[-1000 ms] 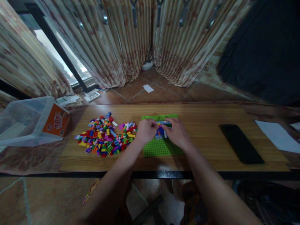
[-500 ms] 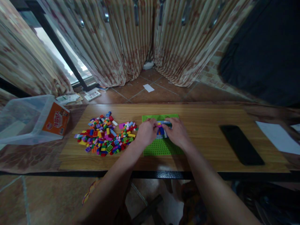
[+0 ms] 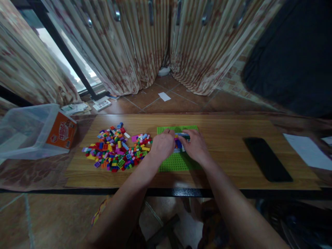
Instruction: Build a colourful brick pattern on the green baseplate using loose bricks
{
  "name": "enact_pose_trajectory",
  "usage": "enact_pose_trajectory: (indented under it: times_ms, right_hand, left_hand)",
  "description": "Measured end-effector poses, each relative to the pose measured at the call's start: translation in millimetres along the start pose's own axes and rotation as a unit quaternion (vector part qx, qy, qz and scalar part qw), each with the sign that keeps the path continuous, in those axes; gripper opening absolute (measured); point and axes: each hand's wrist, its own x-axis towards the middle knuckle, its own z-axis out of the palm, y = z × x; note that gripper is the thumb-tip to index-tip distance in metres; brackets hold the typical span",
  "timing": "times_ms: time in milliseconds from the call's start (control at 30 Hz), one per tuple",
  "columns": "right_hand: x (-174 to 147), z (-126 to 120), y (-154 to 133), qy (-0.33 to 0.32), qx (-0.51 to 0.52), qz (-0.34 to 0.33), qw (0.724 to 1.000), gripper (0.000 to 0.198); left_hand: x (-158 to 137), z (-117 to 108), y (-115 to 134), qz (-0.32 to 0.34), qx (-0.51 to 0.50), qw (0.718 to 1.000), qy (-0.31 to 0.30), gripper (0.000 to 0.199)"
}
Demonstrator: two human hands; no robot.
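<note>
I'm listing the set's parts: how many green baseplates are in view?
1: the green baseplate, partly covered by the left hand and right hand, right of the brick pile.

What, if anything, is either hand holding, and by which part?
It cannot be told: the left hand and the right hand cover opposite sides of the multicoloured plastic brick build on the green studded plastic baseplate, hiding any grip.

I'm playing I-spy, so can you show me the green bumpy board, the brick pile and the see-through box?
Green bumpy board (image 3: 173, 164): head view, on its bare near part.
Brick pile (image 3: 119, 151): head view, around its middle.
See-through box (image 3: 61, 131): head view, on its orange-labelled wall.
</note>
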Motion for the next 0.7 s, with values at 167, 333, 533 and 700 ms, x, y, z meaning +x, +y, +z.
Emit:
enact_pose_trajectory:
  times_ms: [167,333,533,700]
  right_hand:
    - [-0.3,2.6,-1.9,0.005,-0.017,0.010,1.000,0.037]
    - [0.9,3.6,-3.1,0.010,-0.017,0.010,1.000,0.036]
    - [1.7,0.7,1.2,0.001,0.017,0.006,1.000,0.034]
    - [2.7,-0.5,3.8,-0.004,0.040,0.013,0.999,0.033]
  left_hand:
    - [0.3,2.4,-2.5,0.005,-0.017,1.000,0.013,0.020]
    - [-0.2,8.4,-3.0,-0.010,-0.063,0.998,0.023,0.019]
    - [-0.9,8.9,-0.9,-0.012,-0.118,0.992,0.042,0.021]
    - [-1.3,8.0,-1.5,-0.009,-0.135,0.990,0.044,0.020]
